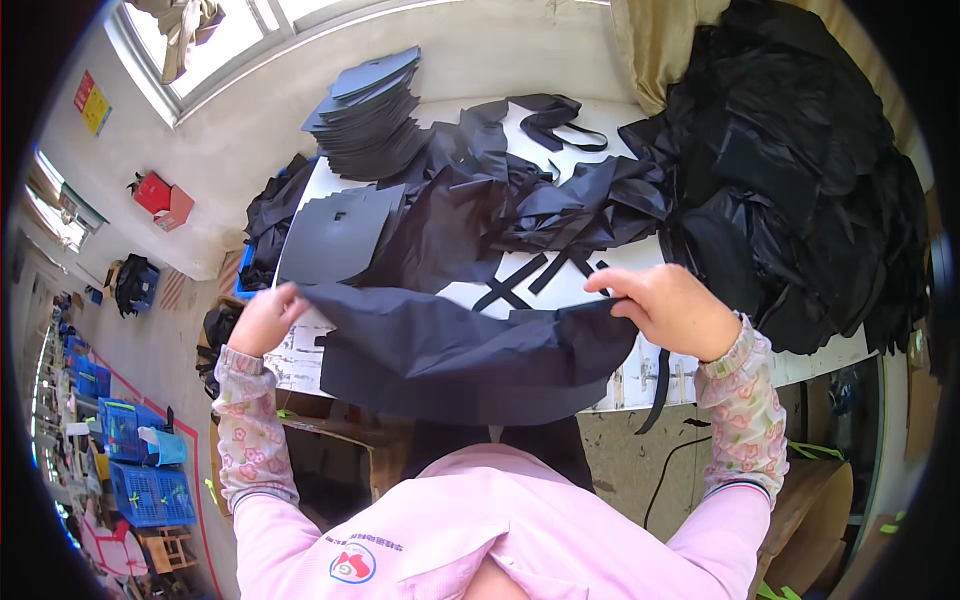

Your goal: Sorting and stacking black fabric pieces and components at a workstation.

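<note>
Black fabric piece (460, 350) is pinched at its upper edge by both hands, spread between them and hanging over the near edge of the white table (640, 270); the left hand (262, 320) has its fingers closed on the left corner; the right hand (668, 310) grips the right end, fingers curled over it; black straps (535, 275) lie crossed just beyond; a stack of dark cut panels (372, 115) sits farther back; a heap of black cloth (800, 170) fills the right.
</note>
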`<action>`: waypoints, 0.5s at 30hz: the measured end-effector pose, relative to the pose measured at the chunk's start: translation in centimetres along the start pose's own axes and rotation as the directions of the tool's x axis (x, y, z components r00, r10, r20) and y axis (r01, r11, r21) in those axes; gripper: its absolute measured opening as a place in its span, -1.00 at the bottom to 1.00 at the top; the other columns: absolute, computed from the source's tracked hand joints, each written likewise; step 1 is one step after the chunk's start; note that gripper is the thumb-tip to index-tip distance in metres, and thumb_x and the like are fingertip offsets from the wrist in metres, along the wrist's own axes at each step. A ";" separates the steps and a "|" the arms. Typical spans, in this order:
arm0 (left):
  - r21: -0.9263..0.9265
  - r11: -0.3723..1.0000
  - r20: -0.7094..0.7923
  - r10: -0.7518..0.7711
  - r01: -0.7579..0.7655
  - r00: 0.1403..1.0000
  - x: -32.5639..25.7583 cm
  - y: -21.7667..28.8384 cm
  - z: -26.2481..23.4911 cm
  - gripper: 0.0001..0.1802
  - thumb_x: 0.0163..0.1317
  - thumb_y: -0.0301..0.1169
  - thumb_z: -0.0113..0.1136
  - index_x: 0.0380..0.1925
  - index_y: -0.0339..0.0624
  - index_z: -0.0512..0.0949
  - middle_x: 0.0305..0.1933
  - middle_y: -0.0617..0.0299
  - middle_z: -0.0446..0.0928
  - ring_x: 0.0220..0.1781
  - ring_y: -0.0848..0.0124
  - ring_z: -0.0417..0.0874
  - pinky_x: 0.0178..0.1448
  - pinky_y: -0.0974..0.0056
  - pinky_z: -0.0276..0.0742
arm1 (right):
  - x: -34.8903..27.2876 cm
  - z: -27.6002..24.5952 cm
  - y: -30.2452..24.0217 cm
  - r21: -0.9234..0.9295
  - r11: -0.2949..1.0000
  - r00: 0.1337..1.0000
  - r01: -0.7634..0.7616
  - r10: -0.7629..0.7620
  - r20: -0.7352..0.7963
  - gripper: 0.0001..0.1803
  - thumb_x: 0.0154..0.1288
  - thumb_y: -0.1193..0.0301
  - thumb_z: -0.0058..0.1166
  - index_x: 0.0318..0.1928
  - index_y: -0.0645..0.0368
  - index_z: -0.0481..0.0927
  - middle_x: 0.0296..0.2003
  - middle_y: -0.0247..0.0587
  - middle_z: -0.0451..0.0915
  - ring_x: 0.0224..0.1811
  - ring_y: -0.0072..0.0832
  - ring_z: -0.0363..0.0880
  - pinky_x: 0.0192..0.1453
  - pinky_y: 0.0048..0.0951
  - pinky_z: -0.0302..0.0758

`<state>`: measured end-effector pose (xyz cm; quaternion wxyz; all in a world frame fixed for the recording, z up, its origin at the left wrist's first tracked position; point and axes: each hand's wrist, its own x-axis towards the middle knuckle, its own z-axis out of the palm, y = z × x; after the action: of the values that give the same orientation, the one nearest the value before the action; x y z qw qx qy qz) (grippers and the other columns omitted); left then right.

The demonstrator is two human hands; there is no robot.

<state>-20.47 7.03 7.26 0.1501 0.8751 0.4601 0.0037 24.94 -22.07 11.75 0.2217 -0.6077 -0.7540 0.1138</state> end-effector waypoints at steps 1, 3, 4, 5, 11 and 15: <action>-0.087 0.971 -0.213 0.199 -0.222 0.957 -0.4 4.3 -1.3 -0.83 0.31 -0.43 0.20 -0.19 -0.31 0.60 -0.35 -0.09 0.62 -0.36 0.08 0.65 -0.21 0.17 0.55 | 0.5 -0.3 -0.6 -0.020 0.999 0.999 0.033 -0.033 -0.026 -0.66 0.16 0.57 0.20 -0.02 0.08 0.57 -0.36 -0.04 0.67 -0.27 -0.06 0.66 -0.20 -0.16 0.56; -0.281 0.848 -0.438 0.303 -0.449 0.846 0.1 10.6 -2.2 -0.86 0.38 -0.50 0.12 -0.15 -0.33 0.60 -0.26 0.07 0.64 -0.27 0.36 0.67 -0.16 0.33 0.54 | 2.5 -1.6 -2.6 -0.008 0.994 0.992 0.106 -0.107 -0.070 -0.66 0.17 0.53 0.24 -0.01 0.11 0.58 -0.32 -0.06 0.68 -0.28 -0.12 0.68 -0.20 -0.24 0.57; -0.366 0.741 -0.457 0.384 -0.563 0.802 0.5 12.9 -2.1 -0.84 0.41 -0.51 0.10 -0.11 -0.34 0.60 -0.17 0.16 0.65 -0.17 0.44 0.66 -0.05 0.37 0.53 | 4.0 -2.4 -3.6 0.008 0.982 0.975 0.191 -0.189 -0.115 -0.66 0.17 0.50 0.28 -0.01 0.14 0.59 -0.28 -0.08 0.68 -0.30 -0.18 0.70 -0.19 -0.32 0.58; -0.466 0.612 -0.428 0.476 -0.639 0.768 1.5 14.7 -1.6 -0.81 0.44 -0.51 0.06 -0.07 -0.37 0.59 -0.14 0.18 0.66 -0.09 0.44 0.66 0.06 0.37 0.53 | 5.4 -3.3 -4.8 0.020 0.967 0.959 0.255 -0.250 -0.136 -0.69 0.19 0.48 0.28 -0.04 0.17 0.60 -0.30 -0.11 0.68 -0.32 -0.21 0.69 -0.20 -0.34 0.57; -0.916 0.180 -0.142 0.689 -0.357 0.710 6.6 21.3 1.6 -0.55 0.44 -0.31 -0.03 0.23 -0.33 0.46 0.16 0.06 0.57 0.25 0.28 0.54 0.38 0.21 0.37 | 12.6 -7.7 -12.8 0.192 0.850 0.862 0.491 -0.442 -0.248 -0.80 0.28 0.36 0.22 -0.18 0.22 0.64 -0.40 -0.18 0.63 -0.40 -0.40 0.58 -0.24 -0.42 0.49; -0.999 0.010 0.026 0.891 0.038 0.454 6.1 23.6 3.9 -0.03 0.41 0.34 -0.40 0.17 -0.44 0.49 0.21 -0.15 0.54 0.37 0.09 0.46 0.50 -0.02 0.20 | 14.2 -9.3 -15.2 0.134 0.786 0.786 0.603 -0.557 -0.269 -0.64 0.21 0.12 0.26 -0.31 0.21 0.69 -0.54 -0.17 0.58 -0.48 -0.37 0.54 -0.32 -0.35 0.46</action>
<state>2.61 -1.58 9.01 0.7956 0.5981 -0.0958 0.0000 13.83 -12.80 29.37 0.3898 -0.3263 -0.8595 0.0533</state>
